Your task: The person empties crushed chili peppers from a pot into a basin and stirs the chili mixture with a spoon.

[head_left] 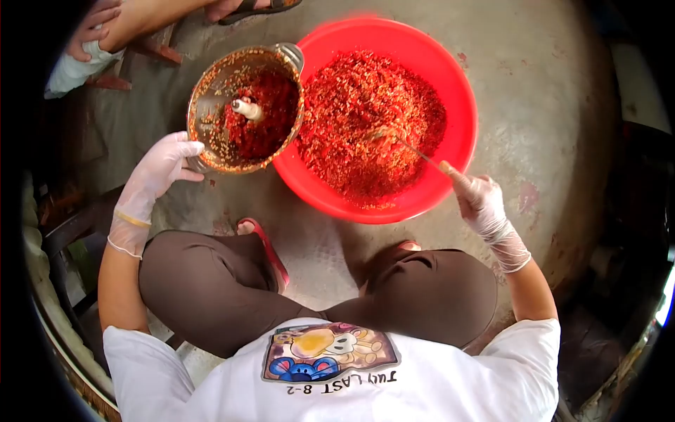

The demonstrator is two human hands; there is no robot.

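My left hand (163, 165), in a clear plastic glove, grips the handle side of a metal food processor bowl (205, 91). The bowl tilts beside the left rim of a large red basin (460, 119). Red chopped chili lies inside the bowl around a pale center post (247, 109), and seed-like bits cling to its wall. The basin holds a heap of chopped red chili (358, 91). In my gloved right hand (481, 200) is a thin-handled spoon (416, 150), reaching over the basin's right rim. Its head sits in the chili, partly covered.
The basin stands on a grey concrete floor (534, 141). At the upper left are another person's hand (91, 32) and leg, near a brown wooden stool (151, 53). My knees are below the basin, with a red sandal (271, 253) between. Dark furniture (74, 239) stands on the left.
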